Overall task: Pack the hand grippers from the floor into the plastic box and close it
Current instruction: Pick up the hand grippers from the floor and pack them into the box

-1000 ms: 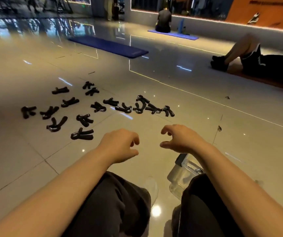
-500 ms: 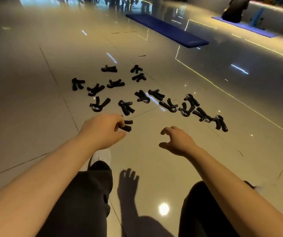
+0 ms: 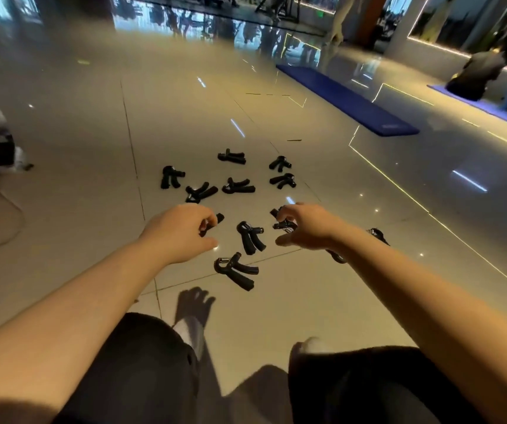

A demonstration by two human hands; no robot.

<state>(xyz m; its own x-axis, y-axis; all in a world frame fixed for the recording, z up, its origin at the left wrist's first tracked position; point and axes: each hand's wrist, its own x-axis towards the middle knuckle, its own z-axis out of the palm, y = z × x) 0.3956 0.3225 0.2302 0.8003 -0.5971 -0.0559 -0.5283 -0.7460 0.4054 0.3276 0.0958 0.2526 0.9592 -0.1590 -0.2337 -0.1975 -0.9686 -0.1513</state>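
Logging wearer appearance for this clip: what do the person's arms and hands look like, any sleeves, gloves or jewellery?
Both forearms are bare up to the frame edge, with no sleeves showing. The left hand and right hand wear no gloves; no rings, watch or wristband are visible. Below the arms, dark trousers cover the legs.

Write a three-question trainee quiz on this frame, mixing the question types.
1. True or false: the left hand has its fingers on a hand gripper on the floor.
2. What lies on the floor at far right beyond the grippers? A) blue mat B) red bucket C) ladder
3. Fill in: the plastic box is ___ in this view.

Key
1. True; the right hand likewise pinches a gripper.
2. A, the blue mat.
3. Not visible; an untouched gripper lies between the hands.
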